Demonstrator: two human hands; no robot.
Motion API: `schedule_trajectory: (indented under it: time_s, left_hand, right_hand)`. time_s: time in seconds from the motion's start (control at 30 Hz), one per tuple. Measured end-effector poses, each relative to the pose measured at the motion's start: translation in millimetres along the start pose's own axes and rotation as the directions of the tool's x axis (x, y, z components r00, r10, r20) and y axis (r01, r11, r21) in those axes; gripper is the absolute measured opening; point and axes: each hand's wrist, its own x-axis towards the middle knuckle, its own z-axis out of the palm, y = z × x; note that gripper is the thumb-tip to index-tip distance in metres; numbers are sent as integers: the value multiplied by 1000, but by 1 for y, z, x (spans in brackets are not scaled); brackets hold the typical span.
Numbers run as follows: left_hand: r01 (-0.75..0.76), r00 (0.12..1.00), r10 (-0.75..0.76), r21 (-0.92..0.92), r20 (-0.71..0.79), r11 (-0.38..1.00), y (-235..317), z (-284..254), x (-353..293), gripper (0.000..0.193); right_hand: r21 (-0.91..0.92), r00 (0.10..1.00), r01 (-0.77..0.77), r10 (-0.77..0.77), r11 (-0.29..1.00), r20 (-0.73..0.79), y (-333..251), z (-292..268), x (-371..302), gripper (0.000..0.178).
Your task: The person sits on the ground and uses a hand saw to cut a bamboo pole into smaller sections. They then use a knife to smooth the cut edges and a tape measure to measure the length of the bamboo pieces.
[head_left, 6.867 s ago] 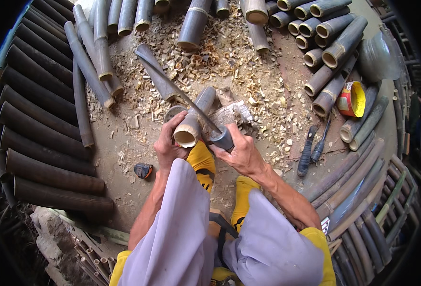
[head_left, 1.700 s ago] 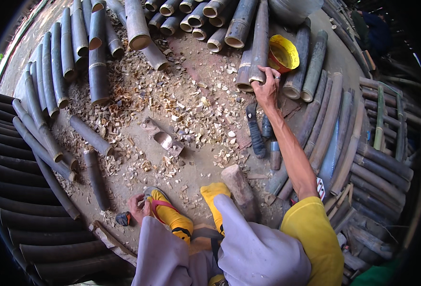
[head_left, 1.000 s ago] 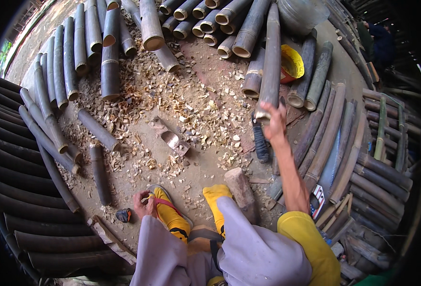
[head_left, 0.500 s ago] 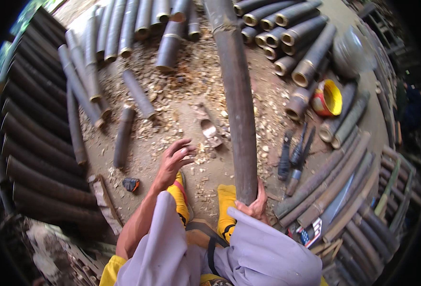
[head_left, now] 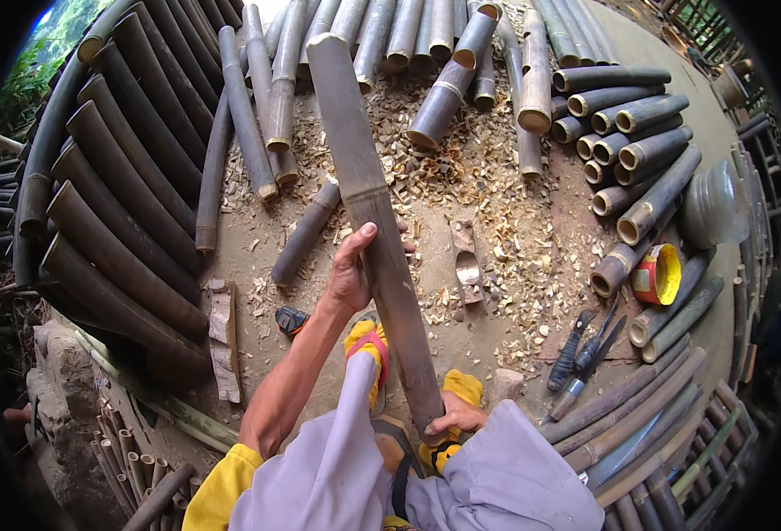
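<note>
A long dark bamboo tube (head_left: 377, 212) slants across the middle, its far end up to the left and its near end between my knees. Partway along it, my left hand (head_left: 355, 265) is wrapped round the tube from the left, thumb on top and fingertips showing at the right side. At the near end my right hand (head_left: 456, 416) grips the tube, its fingers partly hidden. Beyond my feet lies a notched wooden block (head_left: 466, 263) among wood chips. A knife-like tool with a dark handle (head_left: 570, 351) and other hand tools lie right of my right foot.
Dark bamboo tubes (head_left: 134, 212) lean in a row at left. More tubes stand at the back, and a pile (head_left: 647, 150) lies at right. A yellow-lined red can (head_left: 657, 274), a clear jar (head_left: 716, 208) and a saw (head_left: 625, 453) are on the right. A tape measure (head_left: 290, 319) lies near my left foot.
My left hand, free and open before, now holds the bamboo tube. The tube's far end has swung left and come into view. My view has turned to the left.
</note>
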Motion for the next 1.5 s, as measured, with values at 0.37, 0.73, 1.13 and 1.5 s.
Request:
schedule_trajectory:
  time_s: [0.37,0.73,1.13,1.5]
  left_hand:
    - [-115,950,204,342,-237,933,-32,5,-10,69]
    - [1,980,14,75,-199,997,-35,-20,10,43]
    - [94,970,-87,21,-227,995,-73,-16,3,48]
    - [109,955,-88,61,-284,992,-80,-22,12,47]
  right_hand:
    - [-414,906,-63,-122,908,-406,-28,23,32,91]
    - [-358,898,153,-281,921,-338,-41,16,46,74]
    - [-826,388,-342,-733,449,-559,-98,-124,104,48]
    - [-717,631,-521,-356,463,-689,-111,-102,86,88]
